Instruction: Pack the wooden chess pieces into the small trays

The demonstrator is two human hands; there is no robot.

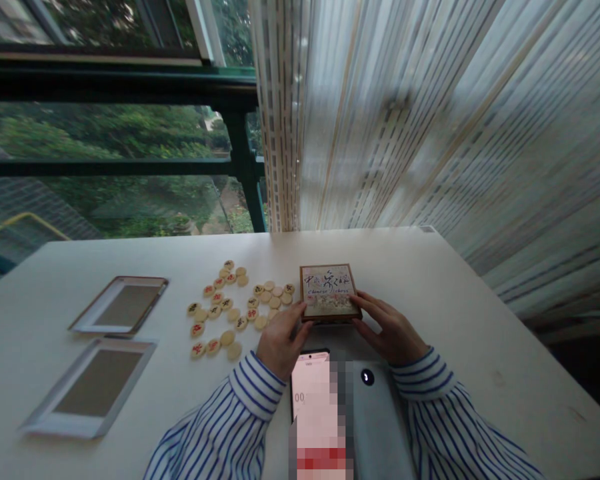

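A flat square Chinese chess box (329,291) with a printed lid lies on the white table in front of me. My left hand (281,338) grips its left front corner, thumb along the front edge. At the opposite side, my right hand (391,328) holds the right edge, with fingers on the lid's rim and the thumb low at the front corner. The lid looks closed, so the inside is hidden. Many round wooden chess pieces (215,311) are scattered left of the box, some showing red or black characters, others blank side up. A few sit partly behind my left hand.
Just below the box lie a lit phone (310,387), partly pixelated, and a pale grey device (380,420) with a small round display. Two shallow rectangular trays (153,310) rest at the table's left. Behind the table (480,320) are a window with green railing and a striped curtain (360,133).
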